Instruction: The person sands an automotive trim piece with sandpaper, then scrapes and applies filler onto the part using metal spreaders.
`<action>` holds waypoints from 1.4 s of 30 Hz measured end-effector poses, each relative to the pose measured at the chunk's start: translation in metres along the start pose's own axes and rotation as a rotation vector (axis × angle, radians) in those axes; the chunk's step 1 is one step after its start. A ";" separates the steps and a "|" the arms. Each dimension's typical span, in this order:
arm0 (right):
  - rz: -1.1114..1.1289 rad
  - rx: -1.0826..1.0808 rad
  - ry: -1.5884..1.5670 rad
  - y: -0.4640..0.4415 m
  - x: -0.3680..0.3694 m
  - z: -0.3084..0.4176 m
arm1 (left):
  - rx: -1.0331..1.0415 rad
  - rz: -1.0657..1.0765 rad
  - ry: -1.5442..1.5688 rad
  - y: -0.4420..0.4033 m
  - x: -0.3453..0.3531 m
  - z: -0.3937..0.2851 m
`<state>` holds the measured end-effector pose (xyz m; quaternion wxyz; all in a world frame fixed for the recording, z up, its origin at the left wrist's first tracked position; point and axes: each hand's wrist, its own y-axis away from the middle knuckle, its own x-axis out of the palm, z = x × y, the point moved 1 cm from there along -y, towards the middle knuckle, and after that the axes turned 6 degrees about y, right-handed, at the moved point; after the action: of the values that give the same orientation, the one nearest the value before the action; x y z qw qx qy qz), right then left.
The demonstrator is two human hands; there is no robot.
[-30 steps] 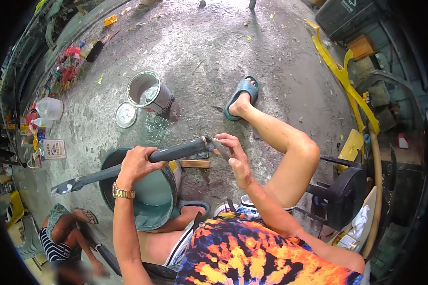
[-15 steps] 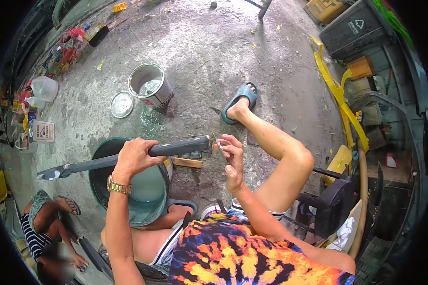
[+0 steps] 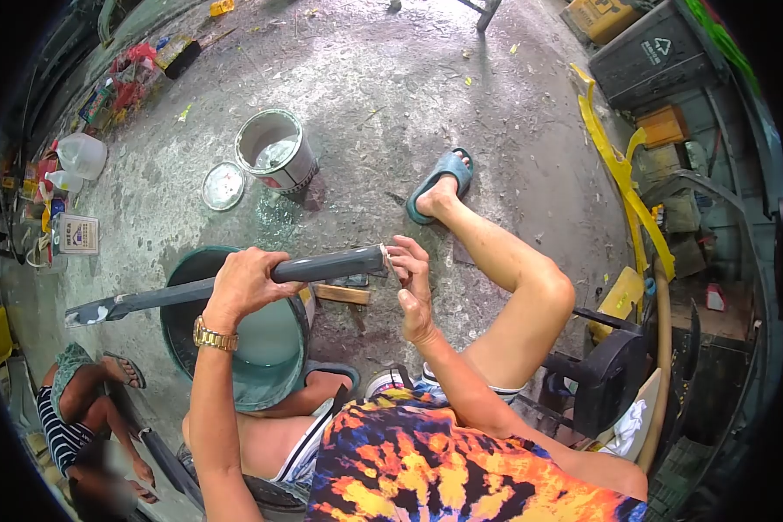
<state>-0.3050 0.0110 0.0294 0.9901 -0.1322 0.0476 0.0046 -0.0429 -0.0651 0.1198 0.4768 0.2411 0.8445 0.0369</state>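
My left hand is wrapped around a long dark grey bar, which crosses above a green tub. White patches mark the bar's left end, and its right end has a pale, rough edge. At that right end is my right hand, fingers curled against the tip. A thin flat blade, seen nearly edge-on and mostly hidden, is pinched between those fingers and the thumb. Cloudy water fills part of the green tub under my left hand.
An open paint bucket stands ahead with its lid beside it. A wood block lies right of the tub. Another person sits at lower left. Yellow strips and a black recycling bin line the right side.
My right hand has moved slightly left and up, bringing its fingers against the bar's right end. The thin blade shows less now. My left hand keeps its hold.
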 end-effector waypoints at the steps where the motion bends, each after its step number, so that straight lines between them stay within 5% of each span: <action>1: -0.002 0.000 -0.002 0.001 0.000 -0.001 | -0.001 0.006 -0.003 0.000 -0.001 -0.001; 13: -0.056 0.003 0.070 0.018 0.010 -0.025 | -0.066 0.058 -0.026 0.000 -0.005 -0.009; 20: -0.164 0.209 0.253 0.037 -0.016 -0.022 | -0.043 0.063 -0.044 -0.002 -0.001 -0.008; 27: -0.336 0.684 -0.647 0.036 -0.077 0.012 | 0.030 -0.024 -0.071 0.001 0.004 -0.008; 31: -0.214 0.614 -0.485 0.033 -0.093 0.032 | 0.064 -0.105 -0.128 0.018 0.016 -0.007; 35: 0.006 0.822 -0.302 0.032 -0.099 0.058 | 0.152 -0.221 -0.105 0.034 0.035 -0.005; 38: 0.101 0.420 0.236 0.040 -0.087 0.071 | 0.189 -0.243 -0.172 0.044 0.047 0.007; 42: 0.123 0.517 0.137 0.058 -0.067 0.085 | 0.157 -0.278 -0.202 0.052 0.057 0.002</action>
<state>-0.3654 0.0895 0.1021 0.9833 0.1283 0.1220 0.0432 -0.0462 0.0057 0.0885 0.5391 0.1610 0.8180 -0.1200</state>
